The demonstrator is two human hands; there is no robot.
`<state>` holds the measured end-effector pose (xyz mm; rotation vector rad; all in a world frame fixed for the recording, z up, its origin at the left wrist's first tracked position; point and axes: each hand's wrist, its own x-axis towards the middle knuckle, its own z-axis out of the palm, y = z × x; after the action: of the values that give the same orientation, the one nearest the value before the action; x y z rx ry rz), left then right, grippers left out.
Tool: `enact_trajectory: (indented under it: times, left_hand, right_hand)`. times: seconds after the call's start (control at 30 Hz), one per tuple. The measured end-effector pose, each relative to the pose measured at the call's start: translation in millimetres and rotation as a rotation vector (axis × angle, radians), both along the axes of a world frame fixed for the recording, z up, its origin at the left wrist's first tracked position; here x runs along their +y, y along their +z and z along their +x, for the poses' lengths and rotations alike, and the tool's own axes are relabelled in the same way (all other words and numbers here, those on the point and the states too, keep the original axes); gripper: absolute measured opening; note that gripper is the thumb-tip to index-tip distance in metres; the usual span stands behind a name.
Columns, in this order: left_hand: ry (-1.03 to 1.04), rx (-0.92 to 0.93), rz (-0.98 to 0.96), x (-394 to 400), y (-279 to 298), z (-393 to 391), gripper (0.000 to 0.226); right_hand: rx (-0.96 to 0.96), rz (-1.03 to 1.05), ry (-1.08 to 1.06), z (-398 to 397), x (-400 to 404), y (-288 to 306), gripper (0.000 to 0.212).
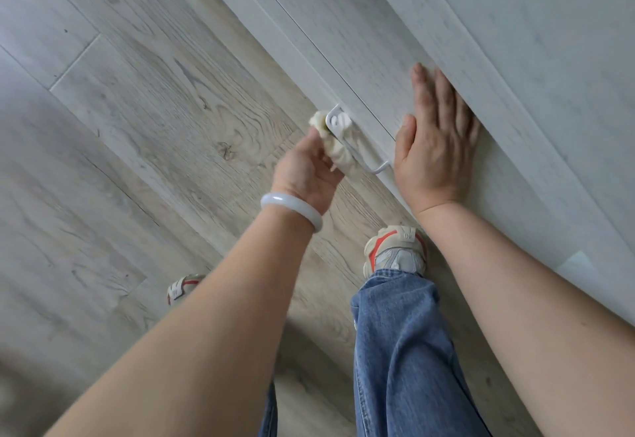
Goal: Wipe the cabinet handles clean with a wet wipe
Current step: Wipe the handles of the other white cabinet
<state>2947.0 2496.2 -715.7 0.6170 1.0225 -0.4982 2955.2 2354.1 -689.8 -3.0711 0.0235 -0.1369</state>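
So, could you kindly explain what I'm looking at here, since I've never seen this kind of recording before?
There is no machine here: a person wears a camera on the head, looking down at their own two hands. The left hand, with a pale bangle on the wrist, grips a crumpled wet wipe against a white cabinet handle. The right hand lies flat, fingers straight, on the cabinet door. Below are the wood-look floor, jeans and sneakers.
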Motion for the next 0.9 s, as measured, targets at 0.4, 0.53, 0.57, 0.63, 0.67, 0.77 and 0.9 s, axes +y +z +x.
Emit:
enact_trajectory:
  times: [0.4,0.53,0.57,0.63,0.67,0.77,0.9]
  left_hand:
    - [0.184,-0.038,0.031,-9,-4,-13,0.011]
    - [0.041,0.009,0.027,-42,5,-44,0.013]
    - [0.028,0.015,0.037,-44,6,-47,0.015]
    - [0.018,0.014,0.076,-38,6,-42,0.014]
    - [0.041,0.011,0.094,-32,6,-36,0.012]
    - [0.19,0.024,0.113,-21,8,-20,0.015]
    - [0.106,0.12,0.159,-47,17,-32,0.03]
  right_hand:
    - [0.272,-0.155,0.112,-2,-10,1,0.047]
    - [0.105,-0.191,0.03,6,-1,6,0.039]
    - [0.213,-0.256,0.079,4,-4,-1,0.044]
    - [0.329,-0.182,0.031,-1,-10,-5,0.049]
    - [0.197,-0.183,0.014,-1,-10,-5,0.047]
    - [0.085,-0.176,-0.062,0,-3,-7,0.035]
    - [-0.076,-0.148,-0.05,3,-3,-10,0.012]
